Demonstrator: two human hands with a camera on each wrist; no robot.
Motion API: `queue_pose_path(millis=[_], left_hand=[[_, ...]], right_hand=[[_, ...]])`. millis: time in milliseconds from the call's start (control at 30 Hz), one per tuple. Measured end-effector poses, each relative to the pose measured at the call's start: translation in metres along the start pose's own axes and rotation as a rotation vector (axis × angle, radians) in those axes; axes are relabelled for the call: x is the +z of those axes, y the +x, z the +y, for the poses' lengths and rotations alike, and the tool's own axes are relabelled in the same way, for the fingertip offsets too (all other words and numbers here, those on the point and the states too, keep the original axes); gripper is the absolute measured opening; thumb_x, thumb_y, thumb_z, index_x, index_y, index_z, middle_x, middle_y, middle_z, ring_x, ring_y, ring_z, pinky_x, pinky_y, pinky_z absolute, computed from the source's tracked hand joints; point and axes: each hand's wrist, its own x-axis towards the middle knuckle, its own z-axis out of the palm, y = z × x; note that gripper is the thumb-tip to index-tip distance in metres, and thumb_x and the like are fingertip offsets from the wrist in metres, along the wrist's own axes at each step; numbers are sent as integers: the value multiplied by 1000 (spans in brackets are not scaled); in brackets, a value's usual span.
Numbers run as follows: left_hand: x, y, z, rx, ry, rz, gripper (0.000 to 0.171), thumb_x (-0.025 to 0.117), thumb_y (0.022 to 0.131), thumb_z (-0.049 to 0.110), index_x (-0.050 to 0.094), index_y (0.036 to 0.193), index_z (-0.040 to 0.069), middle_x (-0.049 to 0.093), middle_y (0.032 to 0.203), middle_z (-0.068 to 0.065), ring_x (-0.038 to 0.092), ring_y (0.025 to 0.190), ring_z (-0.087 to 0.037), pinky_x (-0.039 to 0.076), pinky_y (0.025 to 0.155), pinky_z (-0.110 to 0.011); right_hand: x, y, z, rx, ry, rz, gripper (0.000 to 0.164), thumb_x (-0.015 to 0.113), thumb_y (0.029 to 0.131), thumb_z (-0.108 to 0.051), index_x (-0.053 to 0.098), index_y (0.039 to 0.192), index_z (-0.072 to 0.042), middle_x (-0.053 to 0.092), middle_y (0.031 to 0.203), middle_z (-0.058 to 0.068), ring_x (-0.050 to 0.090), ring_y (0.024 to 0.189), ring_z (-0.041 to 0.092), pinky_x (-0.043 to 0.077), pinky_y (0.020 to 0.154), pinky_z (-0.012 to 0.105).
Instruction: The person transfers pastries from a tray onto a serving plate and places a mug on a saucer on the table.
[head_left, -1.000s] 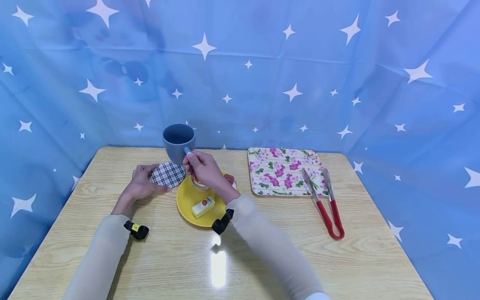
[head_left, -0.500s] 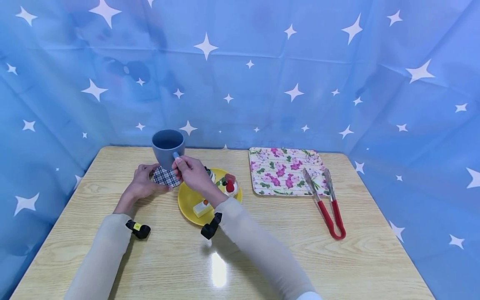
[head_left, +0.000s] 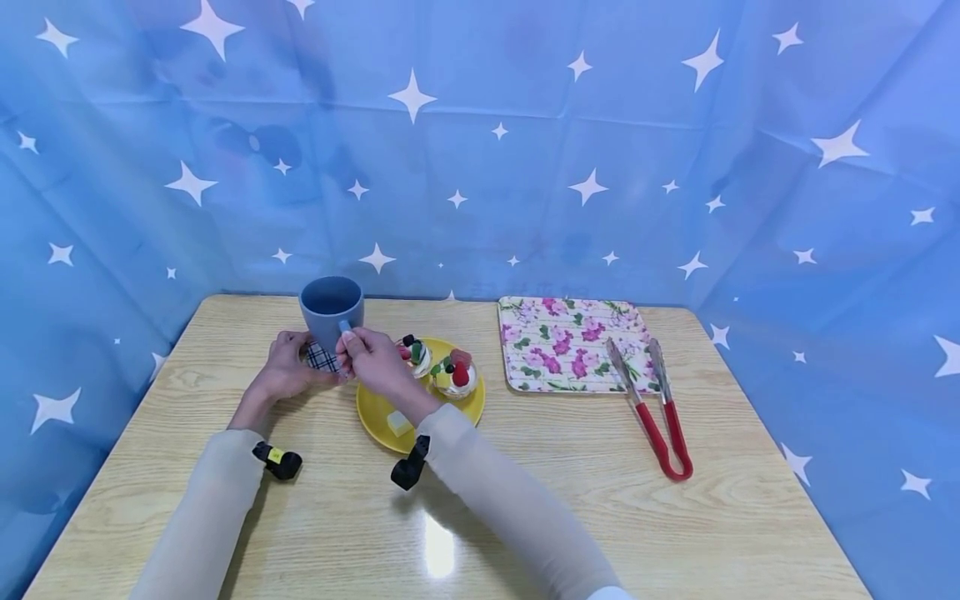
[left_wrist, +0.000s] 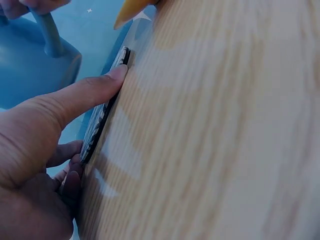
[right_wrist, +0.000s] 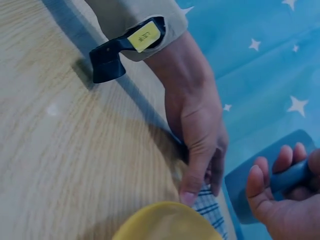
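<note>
By its handle, my right hand (head_left: 381,365) grips a blue-grey mug (head_left: 322,318), upright and over the coaster (head_left: 321,358). In the left wrist view a gap shows between the mug (left_wrist: 30,70) and the checked coaster (left_wrist: 95,131), which lies flat on the table. My left hand (head_left: 287,368) holds the coaster by its edges, thumb on the near side and fingers on the far side. Part of the coaster is hidden behind the mug and the right hand. To the right, under my right wrist, is a yellow plate (head_left: 371,417).
On the plate sit two fruit-topped cream desserts, a left one (head_left: 416,357) and a right one (head_left: 456,375), and a pale cake piece (head_left: 399,422). A floral tray (head_left: 558,346) lies at the back right, with red-handled tongs (head_left: 652,429) resting across its corner. A starry curtain (head_left: 480,167) hangs behind.
My right hand has moved the mug left and down, closer to the coaster. The left hand stays at the coaster, and more of the plate's desserts now show.
</note>
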Motion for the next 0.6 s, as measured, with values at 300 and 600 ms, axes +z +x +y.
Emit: queue_pose_path(millis=[300, 600], left_hand=[[1, -1, -1, 9, 11, -1, 106, 88, 80, 31, 27, 155, -13, 31, 140, -31, 28, 127, -45, 39, 109, -64], [1, 0, -1, 22, 10, 8, 104, 87, 81, 28, 28, 155, -14, 30, 143, -33, 26, 131, -47, 36, 114, -66]], right_hand=[[8, 2, 13, 16, 10, 11, 35, 43, 112, -25, 65, 95, -4, 62, 85, 1, 62, 75, 13, 64, 92, 51], [9, -1, 16, 66, -36, 39, 33, 45, 111, -26, 66, 92, -9, 63, 87, 1, 65, 81, 18, 65, 91, 42]])
